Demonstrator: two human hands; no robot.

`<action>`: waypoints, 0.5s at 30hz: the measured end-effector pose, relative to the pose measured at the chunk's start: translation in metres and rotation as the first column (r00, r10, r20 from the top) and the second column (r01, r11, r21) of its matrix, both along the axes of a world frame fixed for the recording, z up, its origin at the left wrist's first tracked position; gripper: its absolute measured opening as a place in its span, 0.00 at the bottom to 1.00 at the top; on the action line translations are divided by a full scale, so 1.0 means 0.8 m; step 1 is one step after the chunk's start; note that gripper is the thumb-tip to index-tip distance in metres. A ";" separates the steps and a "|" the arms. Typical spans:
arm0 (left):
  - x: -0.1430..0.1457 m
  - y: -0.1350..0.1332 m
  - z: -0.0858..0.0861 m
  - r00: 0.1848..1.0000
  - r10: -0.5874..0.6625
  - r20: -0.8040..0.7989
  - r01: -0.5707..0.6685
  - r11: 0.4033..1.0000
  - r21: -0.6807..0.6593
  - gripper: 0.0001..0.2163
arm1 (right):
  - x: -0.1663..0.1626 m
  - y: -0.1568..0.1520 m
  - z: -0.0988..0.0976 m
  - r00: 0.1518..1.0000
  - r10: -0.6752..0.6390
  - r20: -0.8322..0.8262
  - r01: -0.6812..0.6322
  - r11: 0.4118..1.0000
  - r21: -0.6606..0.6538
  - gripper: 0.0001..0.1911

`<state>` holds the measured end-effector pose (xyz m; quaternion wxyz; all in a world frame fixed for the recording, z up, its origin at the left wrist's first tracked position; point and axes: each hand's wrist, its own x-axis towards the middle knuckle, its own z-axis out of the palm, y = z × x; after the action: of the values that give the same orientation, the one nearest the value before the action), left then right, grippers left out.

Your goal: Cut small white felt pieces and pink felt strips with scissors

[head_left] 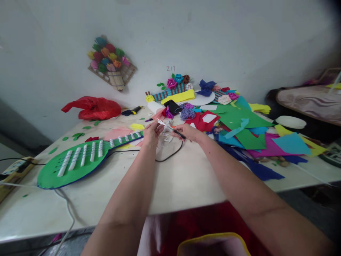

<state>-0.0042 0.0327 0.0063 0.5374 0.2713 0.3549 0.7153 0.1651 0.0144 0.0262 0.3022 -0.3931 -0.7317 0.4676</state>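
Over the middle of the table, my right hand (188, 131) is closed around the black handle of what look like scissors (179, 134). Their pale blades point left toward my left hand (152, 132). The fingers of my left hand are pinched on a small white piece of paper (160, 122) at the blade tips. White paper scraps (166, 139) lie beneath both hands. To the left rests a green guitar-shaped craft (87, 156) with white strips and strings across it; its neck reaches close to my left wrist.
A black cord (170, 156) curves across the table below my hands. Coloured paper sheets (239, 117) pile up on the right. A red plastic bag (99, 108) and pliers (132, 110) lie at the back left. Paper flowers (172, 83) lean against the wall.
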 end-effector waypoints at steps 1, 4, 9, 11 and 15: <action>0.000 0.000 0.000 1.000 -0.003 0.005 0.003 1.000 0.006 0.05 | 0.000 0.000 0.000 1.000 0.006 -0.003 -0.006 1.000 0.002 0.15; 0.000 0.000 0.000 1.000 0.001 0.010 -0.001 1.000 0.014 0.05 | 0.000 0.000 -0.001 1.000 0.000 0.002 0.000 1.000 0.004 0.15; 0.002 0.000 0.001 1.000 0.017 0.020 -0.017 1.000 0.011 0.06 | -0.002 -0.002 0.003 1.000 -0.019 0.019 0.019 1.000 0.018 0.15; 0.003 -0.001 0.002 0.999 0.027 0.026 -0.028 1.000 0.007 0.05 | -0.002 -0.004 0.005 0.999 -0.018 0.027 0.017 1.000 0.024 0.15; 0.004 -0.001 0.003 0.999 0.034 0.036 -0.034 0.999 -0.003 0.05 | -0.002 -0.003 0.003 0.998 -0.031 0.058 0.029 0.999 0.032 0.16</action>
<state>-0.0014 0.0318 0.0084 0.5316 0.2516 0.3506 0.7288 0.1636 0.0124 0.0288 0.2937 -0.4130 -0.7415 0.4397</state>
